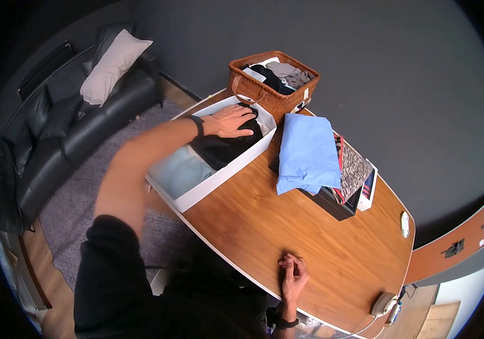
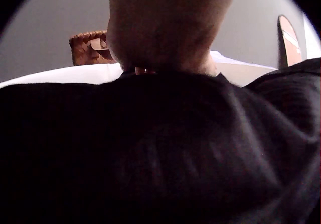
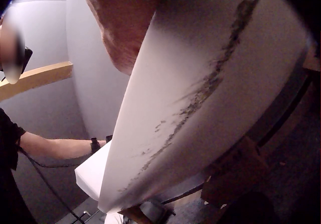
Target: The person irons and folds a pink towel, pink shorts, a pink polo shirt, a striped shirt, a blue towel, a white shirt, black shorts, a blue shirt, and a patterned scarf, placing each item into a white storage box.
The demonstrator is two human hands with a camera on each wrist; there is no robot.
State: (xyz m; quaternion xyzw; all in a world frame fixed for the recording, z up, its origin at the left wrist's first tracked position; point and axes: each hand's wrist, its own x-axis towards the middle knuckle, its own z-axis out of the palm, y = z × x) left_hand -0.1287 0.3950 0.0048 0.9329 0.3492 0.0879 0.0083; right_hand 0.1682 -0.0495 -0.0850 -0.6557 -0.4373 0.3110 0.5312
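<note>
My left hand (image 1: 230,120) lies on a folded black garment (image 1: 228,150) inside a long white box (image 1: 219,182), its fingers spread across the cloth. Dark fabric (image 2: 160,148) fills the lower part of the left wrist view, just under that hand. Pale blue folded cloth (image 1: 180,172) occupies the near end of the box. At the table's near edge my right hand (image 1: 294,277) rests with loosely bent fingers and nothing in it. In the right wrist view part of the right hand (image 3: 128,28) shows above the pale table edge.
A woven brown basket (image 1: 273,99) of clothes stands behind the white box. Right of it, a blue folded cloth (image 1: 309,152) and a patterned cloth (image 1: 355,169) lie on a black box (image 1: 332,206). A round white device (image 1: 384,304) with a cable sits at the table's right end.
</note>
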